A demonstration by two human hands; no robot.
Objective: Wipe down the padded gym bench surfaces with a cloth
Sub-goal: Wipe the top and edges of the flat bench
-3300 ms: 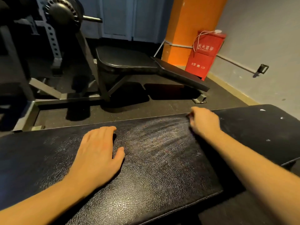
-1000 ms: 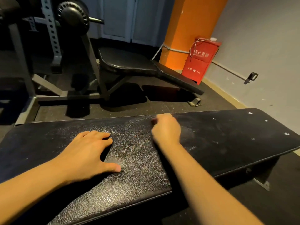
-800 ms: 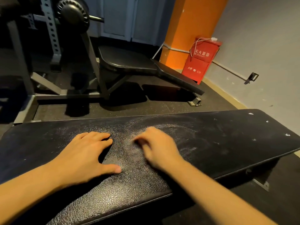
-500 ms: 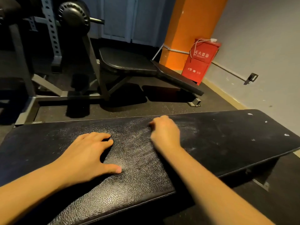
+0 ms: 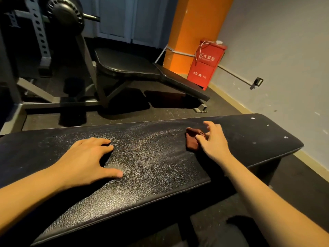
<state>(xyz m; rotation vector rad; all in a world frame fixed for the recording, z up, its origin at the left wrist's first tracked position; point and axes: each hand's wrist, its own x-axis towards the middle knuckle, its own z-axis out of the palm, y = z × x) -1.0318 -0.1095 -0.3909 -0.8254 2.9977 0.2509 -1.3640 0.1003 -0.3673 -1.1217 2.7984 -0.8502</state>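
One long black padded leather bench (image 5: 160, 177) looks streaked mid-pad, so wiping seems part-done. The left hand (image 5: 85, 161) lies flat and empty on it. The right hand (image 5: 214, 144), fingers spread loosely, touches a small crumpled red-brown cloth (image 5: 191, 140) lying right of centre, which likely needs regripping next.

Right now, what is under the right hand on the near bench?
A small reddish-brown cloth lies on the black bench pad, sticking out left of the right hand. The hand covers its other part, so its full extent is hidden.
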